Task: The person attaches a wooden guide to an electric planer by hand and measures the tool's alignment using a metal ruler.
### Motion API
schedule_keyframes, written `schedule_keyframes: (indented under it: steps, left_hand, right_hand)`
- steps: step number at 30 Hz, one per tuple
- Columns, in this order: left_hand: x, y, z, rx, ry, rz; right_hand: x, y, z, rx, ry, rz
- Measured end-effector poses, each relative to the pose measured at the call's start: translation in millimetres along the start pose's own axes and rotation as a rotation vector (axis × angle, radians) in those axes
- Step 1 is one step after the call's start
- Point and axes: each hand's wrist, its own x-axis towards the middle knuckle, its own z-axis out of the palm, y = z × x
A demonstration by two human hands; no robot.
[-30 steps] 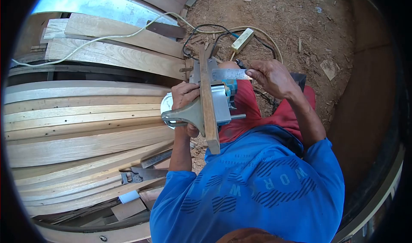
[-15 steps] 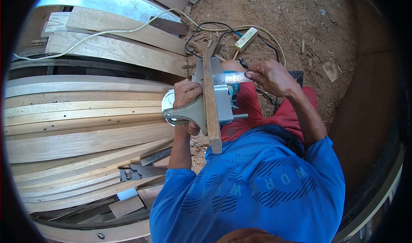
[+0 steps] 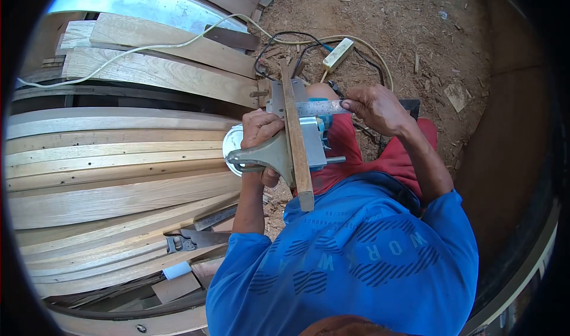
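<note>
My left hand (image 3: pixel 260 128) is closed round a grey curved metal fitting (image 3: pixel 258 154) of what looks like an upturned electric planer (image 3: pixel 311 143), with a flat silver base and teal body. Its upper fingers touch a narrow wooden strip (image 3: pixel 297 140), which lies lengthwise over the base. A thin metal ruler (image 3: pixel 320 108) is pinched by its right end between the thumb and fingers of my right hand (image 3: pixel 380 109). The ruler lies crosswise, its left end meeting the strip. The planer rests by my knees; its underside is hidden.
Long boards (image 3: pixel 119 181) lie stacked at the left, with a handsaw (image 3: pixel 196 240) on them. A yellowish power strip (image 3: pixel 339 54) and a pale cable (image 3: pixel 178 43) lie ahead. Wood chips cover the dirt floor (image 3: pixel 409 27).
The near end of the wooden strip has swung a little to the right. The ruler has barely shifted, and both hands keep their hold.
</note>
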Motion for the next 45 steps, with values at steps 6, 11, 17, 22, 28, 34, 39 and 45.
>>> schedule_keyframes:
  steps: [6,11,17,22,28,34,39,45]
  left_hand:
    - [-1.5,-3.9,1.9,0.008,-0.002,0.005]
    - [-5.1,-11.0,0.7,0.025,-0.045,-0.008]
    - [-5.1,-15.2,-0.4,0.039,-0.069,0.011]
    - [-5.7,-16.0,3.7,0.048,-0.068,0.000]
    - [-0.9,-19.2,3.9,0.068,-0.070,0.021]
    - [-1.8,-2.8,8.7,0.020,0.024,0.001]
    - [-2.4,-6.2,5.5,0.073,-0.037,0.006]
    - [4.4,-5.3,7.2,0.105,-0.057,0.047]
  right_hand:
    - [-0.7,1.6,2.3,-0.005,0.011,-0.014]
    - [-1.2,3.4,2.7,0.023,0.000,-0.008]
    - [-0.8,3.3,1.9,0.034,-0.011,-0.009]
    - [0.1,8.9,2.7,0.038,-0.016,-0.008]
    - [-2.1,9.9,0.0,0.094,0.008,0.037]
    - [-4.1,19.2,-1.5,0.132,0.031,0.024]
    - [-8.1,15.4,-2.4,0.140,-0.045,0.014]
    - [-12.9,14.4,-2.4,0.113,-0.053,0.003]
